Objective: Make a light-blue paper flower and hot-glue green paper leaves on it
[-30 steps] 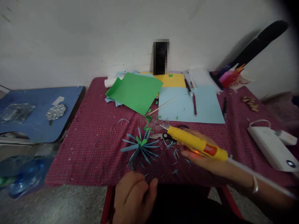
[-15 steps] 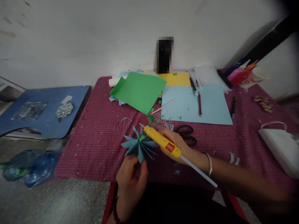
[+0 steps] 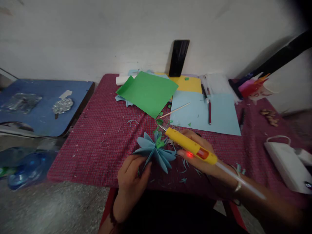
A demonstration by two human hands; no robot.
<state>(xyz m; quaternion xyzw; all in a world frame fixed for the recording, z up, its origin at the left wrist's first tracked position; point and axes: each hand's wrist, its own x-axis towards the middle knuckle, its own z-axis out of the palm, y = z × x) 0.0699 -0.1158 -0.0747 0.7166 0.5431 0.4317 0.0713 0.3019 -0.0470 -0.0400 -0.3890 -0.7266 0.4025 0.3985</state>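
My left hand (image 3: 133,177) pinches the lower edge of a blue paper flower (image 3: 154,152) with a green centre, lifted a little off the red checked tablecloth (image 3: 97,146). My right hand (image 3: 198,156) grips a yellow glue gun (image 3: 191,147); its red light glows and a white glue stick juts from the back. The gun's nozzle points at the flower's green centre, just to its right.
A green sheet (image 3: 148,92), a yellow sheet (image 3: 188,84) and a light blue sheet (image 3: 204,113) with a red pen (image 3: 209,112) lie further back. A black phone (image 3: 179,58) leans on the wall. A white power bank (image 3: 289,162) is at right, a blue board (image 3: 41,105) at left.
My left hand rose from the table's near edge and took hold of the blue flower. My right hand carried the glue gun toward the flower's centre.
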